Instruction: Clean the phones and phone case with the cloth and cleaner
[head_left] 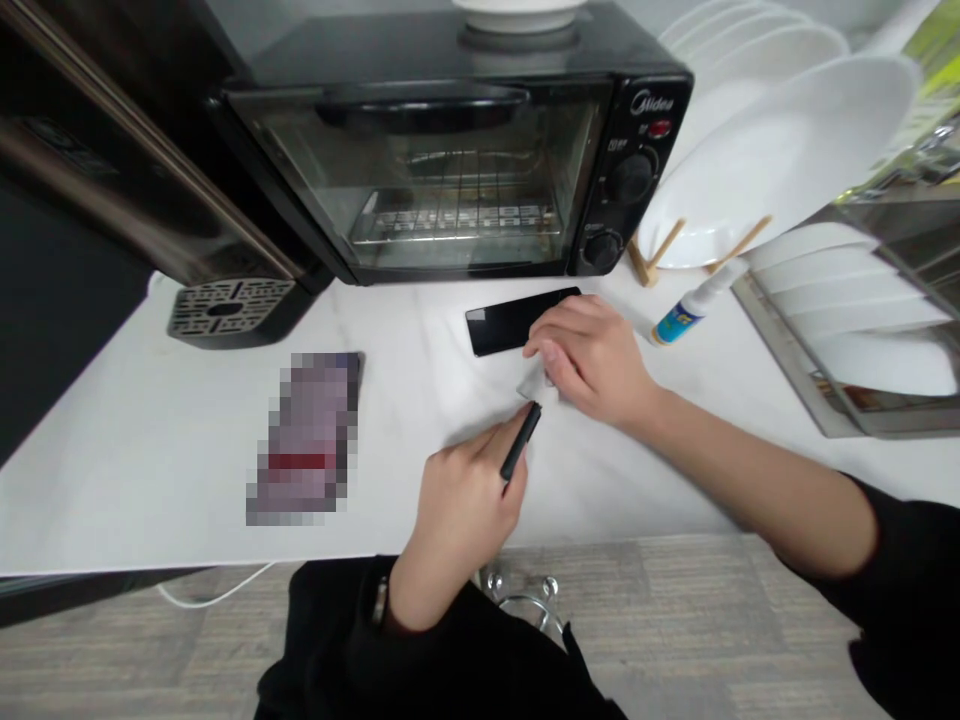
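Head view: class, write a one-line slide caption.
Left hand holds a slim black pen; right hand pinches a small white cloth beside a flat black glossy slab.

A kitchen counter.
A toaster oven [457, 150] and racked white plates [780, 160] stand on the white worktop [150, 440].

Black sleeves pushed up — dark band at left wrist [379, 603].

- Toaster oven [465, 150], black, on the counter beyond both hands: brand name "Midea" in pale lettering at the top of its control panel, up and to the right of the right hand [592, 360].
- Small bottle [694, 310], lying just right of the right hand: blue and yellow label, print too small to read.
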